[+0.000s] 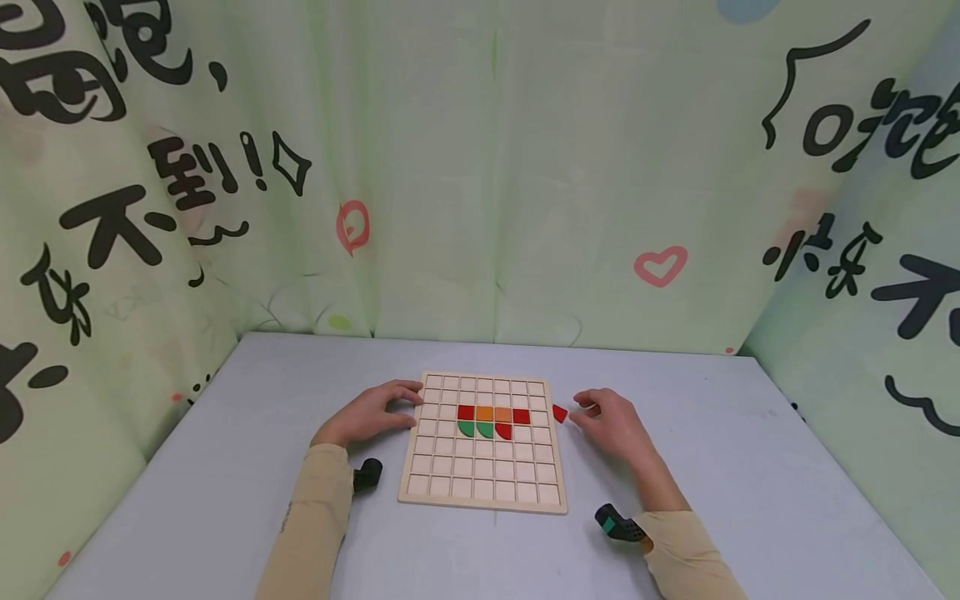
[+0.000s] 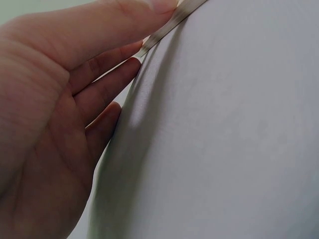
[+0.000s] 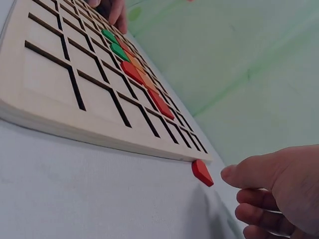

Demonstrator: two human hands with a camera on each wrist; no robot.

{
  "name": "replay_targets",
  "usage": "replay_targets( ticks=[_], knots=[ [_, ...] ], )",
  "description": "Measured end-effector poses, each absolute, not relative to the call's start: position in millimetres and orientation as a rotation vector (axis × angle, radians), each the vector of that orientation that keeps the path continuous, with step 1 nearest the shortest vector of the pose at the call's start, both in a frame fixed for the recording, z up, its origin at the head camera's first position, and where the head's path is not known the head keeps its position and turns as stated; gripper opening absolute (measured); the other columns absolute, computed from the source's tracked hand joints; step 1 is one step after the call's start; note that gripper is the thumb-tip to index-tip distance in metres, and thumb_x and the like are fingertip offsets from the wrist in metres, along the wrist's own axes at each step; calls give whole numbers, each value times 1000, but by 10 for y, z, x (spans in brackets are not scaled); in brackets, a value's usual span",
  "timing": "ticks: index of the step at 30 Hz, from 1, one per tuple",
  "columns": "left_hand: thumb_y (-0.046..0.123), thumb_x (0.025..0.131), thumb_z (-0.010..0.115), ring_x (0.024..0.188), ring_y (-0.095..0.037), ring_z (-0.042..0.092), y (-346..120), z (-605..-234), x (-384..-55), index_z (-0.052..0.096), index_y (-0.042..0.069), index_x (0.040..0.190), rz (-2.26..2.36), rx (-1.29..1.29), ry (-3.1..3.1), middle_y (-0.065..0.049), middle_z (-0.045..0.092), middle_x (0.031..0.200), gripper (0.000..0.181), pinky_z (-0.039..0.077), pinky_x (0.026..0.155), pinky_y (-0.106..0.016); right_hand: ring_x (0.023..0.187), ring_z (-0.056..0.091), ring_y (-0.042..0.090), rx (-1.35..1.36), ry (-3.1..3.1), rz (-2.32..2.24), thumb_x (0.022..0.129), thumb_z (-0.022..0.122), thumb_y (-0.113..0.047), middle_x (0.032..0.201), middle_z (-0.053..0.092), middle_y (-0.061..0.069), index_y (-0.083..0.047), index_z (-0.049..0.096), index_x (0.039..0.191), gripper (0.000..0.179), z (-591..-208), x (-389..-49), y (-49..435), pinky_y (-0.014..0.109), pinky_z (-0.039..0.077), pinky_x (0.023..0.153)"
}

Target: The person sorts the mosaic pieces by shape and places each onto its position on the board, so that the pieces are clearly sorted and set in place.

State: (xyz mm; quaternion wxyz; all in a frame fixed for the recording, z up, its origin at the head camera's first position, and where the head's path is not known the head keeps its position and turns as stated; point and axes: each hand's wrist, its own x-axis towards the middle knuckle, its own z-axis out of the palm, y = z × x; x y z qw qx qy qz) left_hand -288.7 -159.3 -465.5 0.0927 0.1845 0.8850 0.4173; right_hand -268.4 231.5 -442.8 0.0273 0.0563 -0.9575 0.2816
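Note:
A square wooden grid board (image 1: 482, 508) lies on the table. Set in its cells are red and orange square pieces in one row, with two green pieces (image 1: 467, 428) and a red rounded piece (image 1: 503, 432) beneath. My left hand (image 1: 372, 414) touches the board's left edge with thumb and fingertips, fingers fairly straight. By the board's right edge is a loose red piece (image 3: 202, 173), rounded at one end. Just right of it hovers my right hand (image 1: 609, 423), fingers loosely bent. A small gap shows between thumb tip and piece in the right wrist view.
The light table (image 1: 300, 375) extends around the board on every side. Behind and beside it hang pale green curtains (image 1: 562, 167) with black lettering. Black devices are worn on the left wrist (image 1: 367, 475) and the right wrist (image 1: 618, 524).

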Motion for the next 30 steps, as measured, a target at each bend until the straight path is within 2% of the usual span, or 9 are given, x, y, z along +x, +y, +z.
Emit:
replay_targets(
  ticks=[7, 16, 30],
  knots=[
    [16, 88, 74, 142, -29, 33, -1589, -4653, -2877, 67, 11, 118, 1230, 534, 2626, -5, 47, 148, 31, 29, 116, -46, 92, 59, 26, 173, -2990, 873, 89, 70, -14, 110, 64, 16, 3, 65, 118, 34, -4471, -2697, 2338, 43, 54, 84],
    [17, 88, 74, 141, -30, 34, -1583, -4641, -2875, 67, 11, 118, 1229, 540, 2631, -6, 47, 147, 31, 29, 115, -47, 88, 60, 24, 312, -2960, 849, 86, 71, -10, 103, 65, 15, 4, 68, 112, 30, -4503, -2712, 2263, 42, 53, 81],
    [17, 88, 73, 142, -30, 33, -1590, -4644, -2874, 67, 11, 118, 1225, 550, 2629, -6, 47, 148, 31, 29, 115, -47, 86, 57, 23, 292, -2938, 778, 86, 73, -10, 100, 64, 13, 3, 69, 110, 28, -4559, -2704, 2188, 41, 55, 80]
  ],
)
